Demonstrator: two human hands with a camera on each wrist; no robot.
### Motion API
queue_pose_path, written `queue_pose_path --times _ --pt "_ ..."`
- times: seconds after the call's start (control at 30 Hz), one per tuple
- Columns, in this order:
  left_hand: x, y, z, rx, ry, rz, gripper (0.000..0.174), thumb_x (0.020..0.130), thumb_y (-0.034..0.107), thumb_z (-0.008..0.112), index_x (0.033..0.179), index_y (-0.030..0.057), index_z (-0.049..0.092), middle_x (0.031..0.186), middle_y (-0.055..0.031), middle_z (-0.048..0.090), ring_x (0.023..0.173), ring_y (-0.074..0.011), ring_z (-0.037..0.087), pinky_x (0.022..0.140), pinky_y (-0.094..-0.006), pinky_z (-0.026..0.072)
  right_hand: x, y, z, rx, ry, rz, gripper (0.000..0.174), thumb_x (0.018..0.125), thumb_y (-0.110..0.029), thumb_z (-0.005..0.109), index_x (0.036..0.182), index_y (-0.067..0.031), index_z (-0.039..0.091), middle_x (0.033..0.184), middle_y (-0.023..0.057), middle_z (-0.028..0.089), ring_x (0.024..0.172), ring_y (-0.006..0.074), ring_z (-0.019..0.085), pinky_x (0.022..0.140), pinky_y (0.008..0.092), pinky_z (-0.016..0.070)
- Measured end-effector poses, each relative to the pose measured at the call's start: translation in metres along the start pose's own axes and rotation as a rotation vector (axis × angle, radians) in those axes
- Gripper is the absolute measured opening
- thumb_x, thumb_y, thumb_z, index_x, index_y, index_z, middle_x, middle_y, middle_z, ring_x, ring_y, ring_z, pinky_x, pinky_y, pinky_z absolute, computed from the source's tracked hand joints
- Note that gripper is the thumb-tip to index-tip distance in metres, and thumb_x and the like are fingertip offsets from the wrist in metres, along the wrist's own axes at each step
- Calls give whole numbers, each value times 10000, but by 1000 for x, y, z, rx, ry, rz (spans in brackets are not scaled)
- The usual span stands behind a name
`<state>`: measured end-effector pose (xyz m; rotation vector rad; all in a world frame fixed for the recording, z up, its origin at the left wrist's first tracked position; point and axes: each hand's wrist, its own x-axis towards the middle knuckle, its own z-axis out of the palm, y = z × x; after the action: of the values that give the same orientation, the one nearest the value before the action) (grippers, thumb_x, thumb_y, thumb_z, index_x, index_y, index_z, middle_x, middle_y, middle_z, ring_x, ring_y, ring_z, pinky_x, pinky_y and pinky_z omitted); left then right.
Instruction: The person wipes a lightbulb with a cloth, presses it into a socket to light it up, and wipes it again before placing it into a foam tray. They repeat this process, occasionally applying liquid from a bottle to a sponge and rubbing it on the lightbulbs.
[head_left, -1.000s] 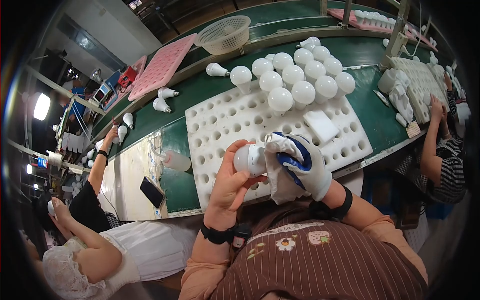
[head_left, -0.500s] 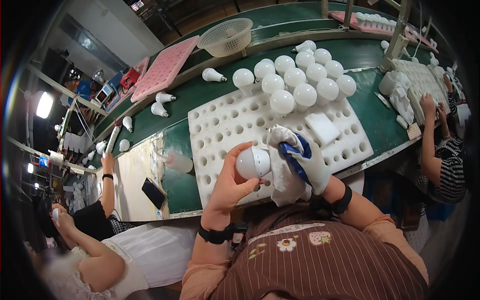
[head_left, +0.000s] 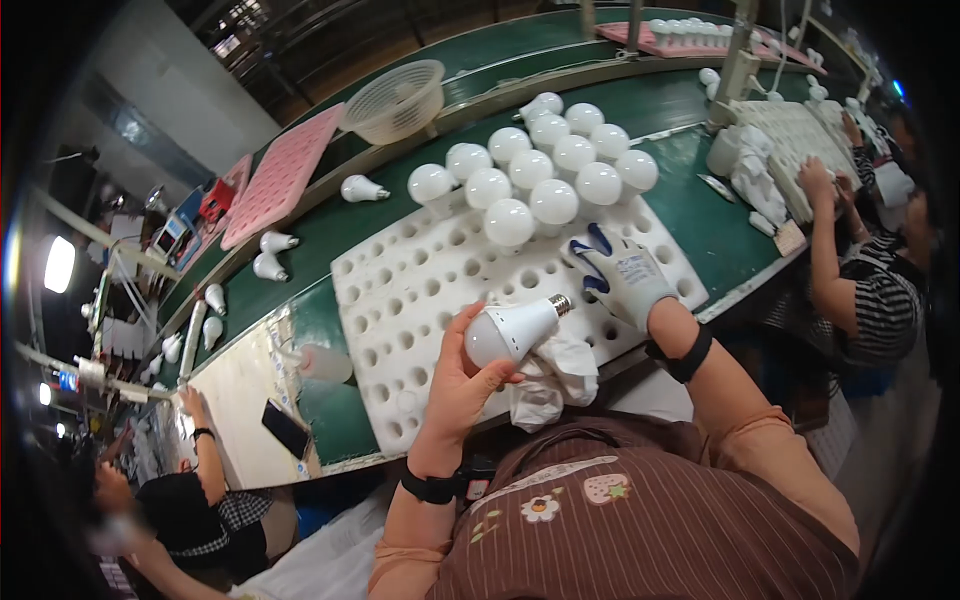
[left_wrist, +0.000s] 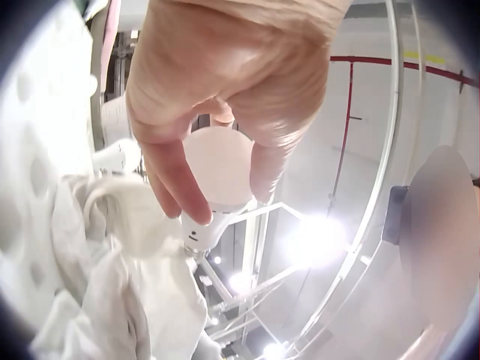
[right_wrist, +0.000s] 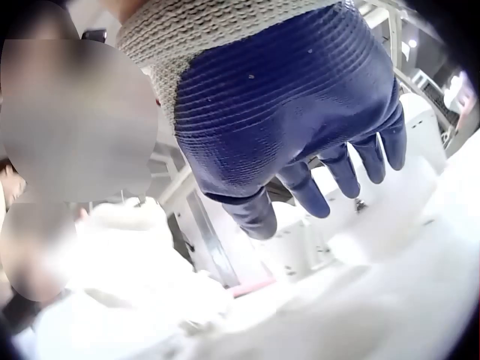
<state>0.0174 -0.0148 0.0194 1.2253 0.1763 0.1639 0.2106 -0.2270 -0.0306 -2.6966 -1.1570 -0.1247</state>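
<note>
In the head view, my bare left hand point(head_left: 455, 385) grips a white bulb point(head_left: 500, 335) by its dome, the metal screw base pointing up and right. The left wrist view shows fingers and thumb around the bulb point(left_wrist: 219, 166). A crumpled white cloth point(head_left: 565, 370) lies against the foam tray's near edge, just beyond the bulb. My gloved right hand point(head_left: 628, 280) is over the right part of the perforated foam tray point(head_left: 375, 270), palm down. Its blue-coated fingers point(right_wrist: 307, 191) hang apart and slightly bent, with nothing seen gripped. Several bulbs point(head_left: 553, 202) stand on the tray's far side.
Loose bulbs point(head_left: 362, 188) lie on the green table point(head_left: 330, 235) at left, near a squeeze bottle point(head_left: 325, 363) and a phone point(head_left: 286, 428). A white basket point(head_left: 395, 105) and pink tray point(head_left: 285, 180) are beyond. People work at both sides.
My right hand has left the cloth and moved up and right over the tray; the cloth now lies loose. The bulb in my left hand has its screw base uncovered. The head view has shifted.
</note>
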Motion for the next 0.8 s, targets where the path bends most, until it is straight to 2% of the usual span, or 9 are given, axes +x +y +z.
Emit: queue_pose_path --times 0.1,0.17,0.2,0.27,0.4,0.5,0.6,0.67,0.8 --pt "15 -25 19 123 -36 -151 717 832 -6 668 1425 107 281 1248 -119 463 1011 -201 567 760 -321 582 -7 0 -31 35 -42 119 521 856 -251 603 1360 -222 477 1407 181 411 1235 360 452 1017 452 386" --pt "20 -32 22 151 -76 -135 709 830 -25 651 1423 103 284 1241 -118 468 1005 -203 571 770 -319 577 -23 -15 -62 312 149 -19 559 819 -244 631 1357 -195 486 1390 192 425 1193 371 488 990 449 407" --pt "21 -35 23 185 -98 -118 701 829 -43 634 1421 100 287 1234 -116 473 999 -205 575 781 -317 572 -35 -27 -71 529 172 -26 571 796 -237 645 1346 -186 502 1375 189 443 1166 383 502 980 456 408" --pt "23 -23 29 179 -87 -216 703 819 -91 600 1421 78 278 1228 -138 480 1024 -194 581 816 -300 533 -52 -50 -79 396 34 -176 547 801 -211 633 1334 -174 515 1366 180 458 1156 389 505 978 460 407" --pt "27 -24 22 239 -95 -225 705 820 -83 606 1422 72 274 1215 -129 510 997 -183 591 783 -303 542 -44 -64 -42 325 162 -195 461 804 -200 608 1260 -161 557 1341 163 483 1146 369 507 967 454 416" --pt "26 -25 20 226 -67 -222 714 819 -81 608 1431 68 272 1212 -124 515 994 -186 596 776 -302 547 -22 -67 -51 325 21 -126 418 811 -252 598 1220 -170 576 1305 112 515 1092 336 525 932 451 433" --pt "24 -29 18 163 -68 -203 706 820 -77 606 1430 57 275 1212 -125 515 995 -185 597 779 -304 547 -38 -68 -59 190 116 -233 425 806 -251 609 1224 -182 577 1303 110 518 1103 312 524 905 450 441" --pt "27 -29 17 133 -52 -230 700 815 -75 608 1424 46 284 1220 -130 510 995 -188 598 806 -310 542 -46 -68 -61 208 94 -241 406 801 -250 617 1202 -188 593 1297 120 520 1121 306 509 902 453 440" --pt "29 -46 7 284 -144 -99 734 821 -65 603 1447 50 238 1233 -138 521 1011 -205 591 810 -335 554 -33 -70 -61 159 145 -210 362 800 -249 618 1157 -194 626 1286 126 527 1111 310 515 887 436 443"
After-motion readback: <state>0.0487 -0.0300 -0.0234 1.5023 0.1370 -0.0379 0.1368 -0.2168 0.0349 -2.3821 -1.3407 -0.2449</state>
